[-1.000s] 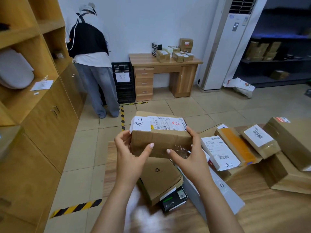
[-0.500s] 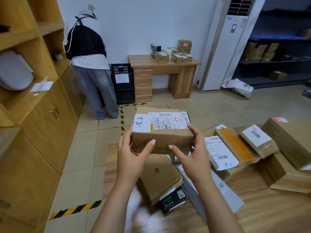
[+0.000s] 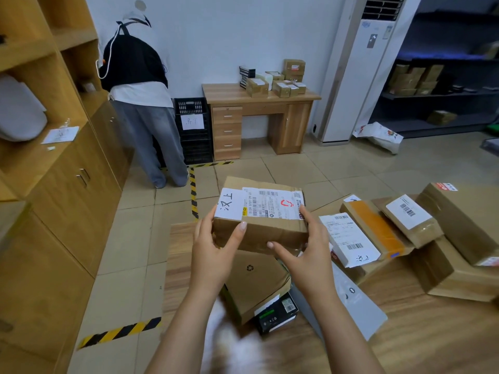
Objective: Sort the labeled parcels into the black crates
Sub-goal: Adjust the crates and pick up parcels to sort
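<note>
Head view: brown cardboard parcel (image 3: 260, 222) with a white printed label and a white handwritten tag, raised clear of the light wooden table (image 3: 178, 268), above its far left corner and over a flat brown box (image 3: 253, 282) with a recycling mark. Clamped end to end: left hand (image 3: 213, 255) with thumb pressed flat on the front face and fingers curled round the left end, right hand (image 3: 310, 257) with thumb along the lower front edge and fingers hooked over the right end. Well apart, by the far wall, a black slatted plastic crate (image 3: 193, 106) with a white paper sign, partly screened by a standing person (image 3: 135, 63) in grey trousers.

Likely trouble: a wrong crate, with tag and sign both handwritten and the sign probably too small to match from this far; a blocked or bumped drop with that person at the crates; a slip off glossy tape under an ends-only grip.

Against half a second ago: same grip, top face tipped slightly more toward the camera, person unmoved.
</note>
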`<state>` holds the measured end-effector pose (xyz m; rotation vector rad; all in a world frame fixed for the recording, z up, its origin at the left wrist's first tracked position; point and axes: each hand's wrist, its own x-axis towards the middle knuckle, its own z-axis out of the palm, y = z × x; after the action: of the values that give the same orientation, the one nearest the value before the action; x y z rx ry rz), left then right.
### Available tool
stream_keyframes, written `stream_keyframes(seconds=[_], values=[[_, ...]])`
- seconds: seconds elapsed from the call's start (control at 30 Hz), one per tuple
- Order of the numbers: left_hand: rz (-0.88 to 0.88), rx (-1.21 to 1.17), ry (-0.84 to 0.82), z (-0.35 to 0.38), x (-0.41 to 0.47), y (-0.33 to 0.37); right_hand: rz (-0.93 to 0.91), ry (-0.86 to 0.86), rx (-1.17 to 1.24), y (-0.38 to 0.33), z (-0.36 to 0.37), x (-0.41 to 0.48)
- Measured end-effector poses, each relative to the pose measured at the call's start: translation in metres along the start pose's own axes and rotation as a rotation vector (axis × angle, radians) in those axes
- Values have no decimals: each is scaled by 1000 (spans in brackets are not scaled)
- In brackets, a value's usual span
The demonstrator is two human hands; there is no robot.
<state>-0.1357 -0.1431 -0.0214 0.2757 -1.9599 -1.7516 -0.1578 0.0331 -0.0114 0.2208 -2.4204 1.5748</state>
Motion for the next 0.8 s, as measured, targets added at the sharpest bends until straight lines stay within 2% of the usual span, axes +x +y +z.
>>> stream_keyframes(seconds=[0.3, 0.53, 0.67, 0.8], values=[[-251, 133, 0, -12, -30, -84, 84, -165, -80, 57, 30, -35], [-335, 170, -27, -23, -43, -91, 40, -253, -84, 72, 29, -45], [-367, 265, 93, -25, -39, -89, 12, -257, -115, 70, 24, -30], [-328, 296, 216, -21, -40, -84, -3, -294, -138, 64, 23, -5]])
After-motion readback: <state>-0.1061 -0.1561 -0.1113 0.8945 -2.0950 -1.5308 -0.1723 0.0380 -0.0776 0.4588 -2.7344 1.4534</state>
